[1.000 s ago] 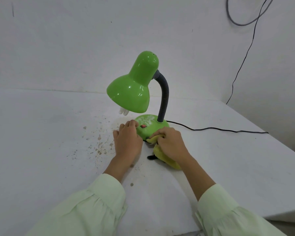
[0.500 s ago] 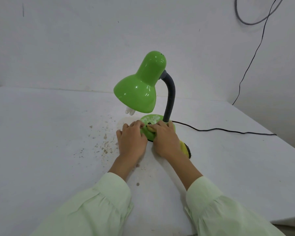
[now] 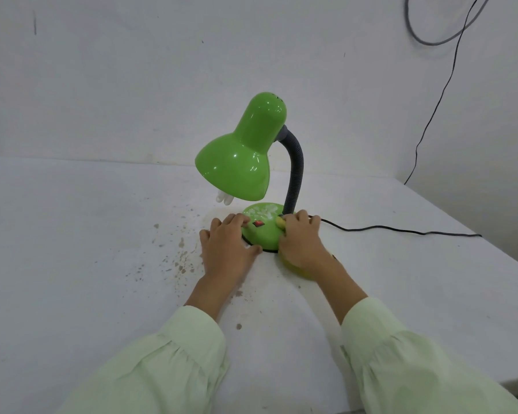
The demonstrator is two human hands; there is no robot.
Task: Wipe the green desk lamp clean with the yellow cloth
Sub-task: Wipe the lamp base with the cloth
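The green desk lamp [image 3: 245, 153] stands upright on the white table, its shade tilted down to the left on a grey flexible neck. Its round green base [image 3: 262, 231] carries a red switch and whitish smears on top. My left hand [image 3: 225, 249] lies flat against the left side of the base, fingers on its rim. My right hand [image 3: 302, 243] presses the yellow cloth [image 3: 293, 268] onto the right side of the base beside the neck. Most of the cloth is hidden under that hand; yellow shows at the fingertips and below the palm.
Brown specks of dirt [image 3: 177, 258] are scattered over the white table [image 3: 72, 264] left of the base. The lamp's black cord [image 3: 401, 230] runs right across the table and up the wall. The table's right edge [image 3: 515, 258] is close.
My right hand and the cloth have slid from the front of the base around to its right side by the neck, uncovering the red switch. My left hand has stayed on the base's left.
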